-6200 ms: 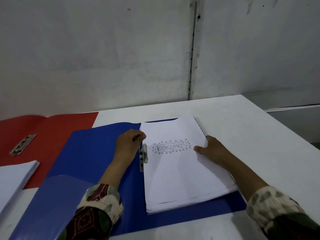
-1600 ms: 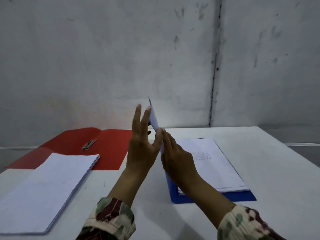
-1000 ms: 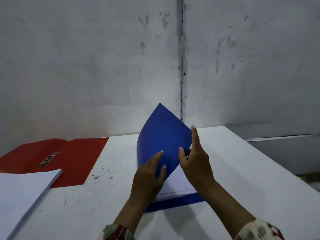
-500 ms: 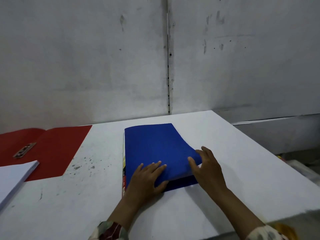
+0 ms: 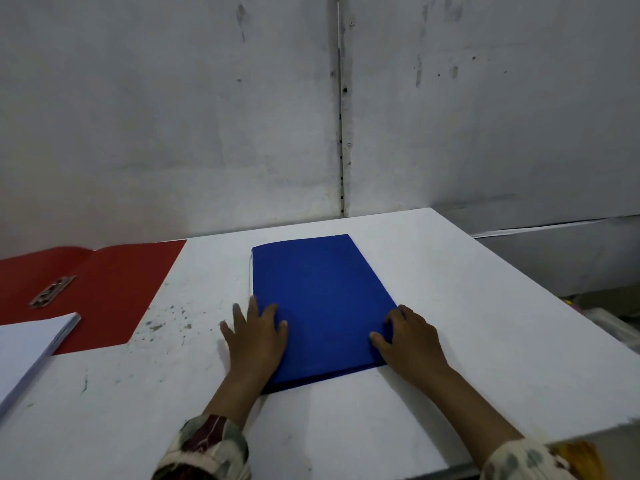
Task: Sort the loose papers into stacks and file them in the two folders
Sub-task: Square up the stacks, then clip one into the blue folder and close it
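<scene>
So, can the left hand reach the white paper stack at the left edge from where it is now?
Probably yes. The left hand lies flat on the blue folder, holding nothing, and only bare table lies between it and the paper stack.

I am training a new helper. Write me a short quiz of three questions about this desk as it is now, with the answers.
1. True or false: the blue folder lies closed on the table.
2. Which folder lies open? A) blue B) red C) both
3. Fill in: the loose paper stack partly overlaps the ____ folder.

Key
1. True. The left hand lies flat on its near left corner and the right hand is at its near right corner.
2. B. The red folder is spread flat, its metal clip showing.
3. red
</scene>
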A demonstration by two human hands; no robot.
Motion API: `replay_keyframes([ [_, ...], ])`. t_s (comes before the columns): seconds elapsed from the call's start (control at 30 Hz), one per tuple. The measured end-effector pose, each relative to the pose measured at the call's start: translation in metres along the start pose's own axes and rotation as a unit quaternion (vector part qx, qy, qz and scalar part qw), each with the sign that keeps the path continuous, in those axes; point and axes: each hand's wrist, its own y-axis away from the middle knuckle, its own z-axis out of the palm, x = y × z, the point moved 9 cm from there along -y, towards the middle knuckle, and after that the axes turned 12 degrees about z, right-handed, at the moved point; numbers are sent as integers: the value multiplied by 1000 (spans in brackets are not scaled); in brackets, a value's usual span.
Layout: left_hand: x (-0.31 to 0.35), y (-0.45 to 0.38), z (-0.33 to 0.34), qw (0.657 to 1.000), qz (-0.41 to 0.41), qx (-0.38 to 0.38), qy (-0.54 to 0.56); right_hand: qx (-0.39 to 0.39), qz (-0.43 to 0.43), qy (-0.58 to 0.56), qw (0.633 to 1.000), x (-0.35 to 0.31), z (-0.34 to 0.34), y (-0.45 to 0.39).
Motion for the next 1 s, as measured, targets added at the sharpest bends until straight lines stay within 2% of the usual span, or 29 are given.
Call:
replay_keyframes([
  [0.07,-8,-1,13,999,-1,-50,7,-40,-8,13,999,-1,9,0],
  [0.13,-5,-3,25,995,31,-81,39,-108,-39,43,992,-6,21,6],
  [0.23,1,-5,28,988,70,-98,100,-106,-143,100,979,-22,24,19],
  [0.3,4,-9,28,981,99,-109,127,-110,-156,113,975,-22,26,16],
  [0.57,39,-43,38,969,132,-91,188,-84,-67,98,989,22,16,-30],
  [0.7,76,-73,51,970,178,-82,141,-63,11,52,997,46,6,-56],
  [1.0,129,-122,73,965,232,-89,78,-22,102,70,992,86,-8,-106],
])
